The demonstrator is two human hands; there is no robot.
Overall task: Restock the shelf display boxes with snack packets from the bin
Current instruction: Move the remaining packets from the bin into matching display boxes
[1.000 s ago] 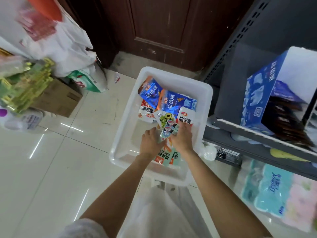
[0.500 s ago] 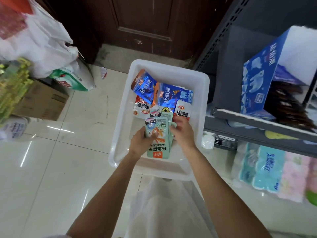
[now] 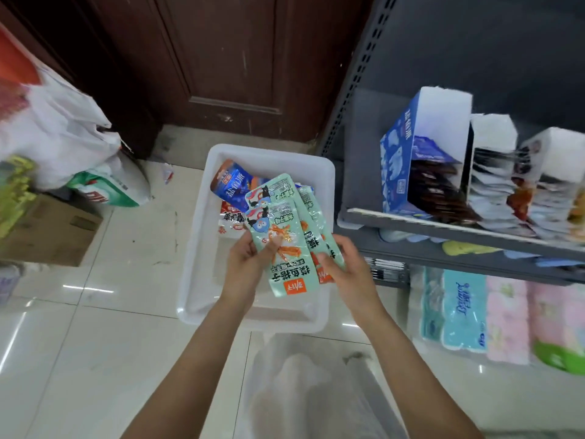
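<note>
A fanned stack of green snack packets (image 3: 286, 239) is held above the white bin (image 3: 196, 236), just left of the shelf (image 3: 443, 245) and its display boxes (image 3: 399, 166). The slick packets could slide apart and be dropped if the fan is not squared. The left hand (image 3: 245, 264) is curled round the stack's left edge, thumb on top; the right hand (image 3: 345, 270) pinches the lower right corner.

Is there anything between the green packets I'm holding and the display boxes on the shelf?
Nothing visible blocks the way. Both the left hand and right hand hold the green packets above the white bin, and the space to the right, up to the shelf and its display boxes, looks open.
</note>
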